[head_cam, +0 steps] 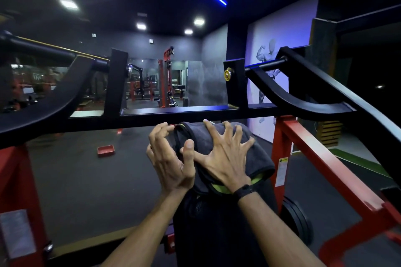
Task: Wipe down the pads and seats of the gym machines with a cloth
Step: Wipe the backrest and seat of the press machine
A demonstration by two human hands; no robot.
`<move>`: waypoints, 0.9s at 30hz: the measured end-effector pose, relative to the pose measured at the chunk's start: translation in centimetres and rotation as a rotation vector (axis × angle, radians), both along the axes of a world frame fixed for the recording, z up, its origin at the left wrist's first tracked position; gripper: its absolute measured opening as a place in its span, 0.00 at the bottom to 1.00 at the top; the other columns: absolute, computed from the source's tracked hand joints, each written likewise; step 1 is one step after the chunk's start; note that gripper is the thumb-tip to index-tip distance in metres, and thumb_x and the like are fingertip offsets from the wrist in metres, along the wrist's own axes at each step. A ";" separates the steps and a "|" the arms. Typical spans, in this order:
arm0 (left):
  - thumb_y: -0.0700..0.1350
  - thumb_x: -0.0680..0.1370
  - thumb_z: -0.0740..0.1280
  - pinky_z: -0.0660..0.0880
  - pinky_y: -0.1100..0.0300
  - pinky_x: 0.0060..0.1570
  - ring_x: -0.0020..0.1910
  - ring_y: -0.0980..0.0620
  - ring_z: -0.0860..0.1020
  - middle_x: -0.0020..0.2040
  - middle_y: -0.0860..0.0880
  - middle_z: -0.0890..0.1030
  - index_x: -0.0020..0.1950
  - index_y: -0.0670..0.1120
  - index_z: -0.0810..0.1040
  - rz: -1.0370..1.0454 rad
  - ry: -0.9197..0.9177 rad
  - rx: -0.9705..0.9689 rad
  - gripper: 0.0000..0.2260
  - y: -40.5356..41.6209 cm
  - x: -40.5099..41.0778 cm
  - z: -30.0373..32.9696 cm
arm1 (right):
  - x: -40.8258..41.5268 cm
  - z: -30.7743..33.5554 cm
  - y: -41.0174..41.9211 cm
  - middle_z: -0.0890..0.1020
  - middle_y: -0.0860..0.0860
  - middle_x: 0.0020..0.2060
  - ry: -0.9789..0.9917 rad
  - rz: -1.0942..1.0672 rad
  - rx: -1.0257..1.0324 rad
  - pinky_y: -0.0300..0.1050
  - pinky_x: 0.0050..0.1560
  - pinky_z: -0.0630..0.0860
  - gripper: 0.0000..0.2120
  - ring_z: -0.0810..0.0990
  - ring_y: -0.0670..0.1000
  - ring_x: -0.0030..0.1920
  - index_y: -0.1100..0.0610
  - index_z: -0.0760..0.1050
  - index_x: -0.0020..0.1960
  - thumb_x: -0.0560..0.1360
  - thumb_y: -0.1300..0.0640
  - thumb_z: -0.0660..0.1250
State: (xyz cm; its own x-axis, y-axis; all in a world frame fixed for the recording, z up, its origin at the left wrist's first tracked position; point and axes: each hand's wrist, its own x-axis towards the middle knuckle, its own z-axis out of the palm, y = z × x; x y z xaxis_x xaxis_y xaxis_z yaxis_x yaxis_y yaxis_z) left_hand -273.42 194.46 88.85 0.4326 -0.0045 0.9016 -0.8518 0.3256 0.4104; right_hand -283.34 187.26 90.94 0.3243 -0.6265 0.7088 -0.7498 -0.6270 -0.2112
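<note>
A dark grey cloth (258, 158) with a lime-green edge lies draped over the top of an upright black pad (217, 227) on a red and black gym machine. My right hand (219, 160) presses on the cloth from above with its fingers spread and bent. My left hand (171, 162) is at the pad's left side. Its fingers curl round the left edge of the cloth and its thumb lies on top. A black band sits on my right wrist.
A black crossbar (195, 112) runs just beyond the pad, with curved black arms on both sides. Red frame beams (321, 154) slope down at right, over a black weight plate (297, 217). A red tray (106, 150) lies on the dark floor.
</note>
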 end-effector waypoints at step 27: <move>0.56 0.76 0.62 0.64 0.29 0.64 0.64 0.48 0.73 0.71 0.46 0.72 0.61 0.46 0.78 0.107 -0.236 0.382 0.20 -0.6 0.3 -0.1 | -6.1 0.3 -8.6 0.81 0.52 0.46 -0.595 0.091 0.286 0.60 0.55 0.75 0.19 0.79 0.60 0.53 0.50 0.78 0.46 0.67 0.36 0.63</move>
State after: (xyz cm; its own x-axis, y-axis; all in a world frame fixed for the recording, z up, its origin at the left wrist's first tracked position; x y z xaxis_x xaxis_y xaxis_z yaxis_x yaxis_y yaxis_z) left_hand -273.15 193.91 88.79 0.2319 -0.3224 0.9177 -0.9569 0.0938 0.2748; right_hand -289.47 178.63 91.21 -0.0102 -0.8050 0.5932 -0.4004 -0.5403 -0.7401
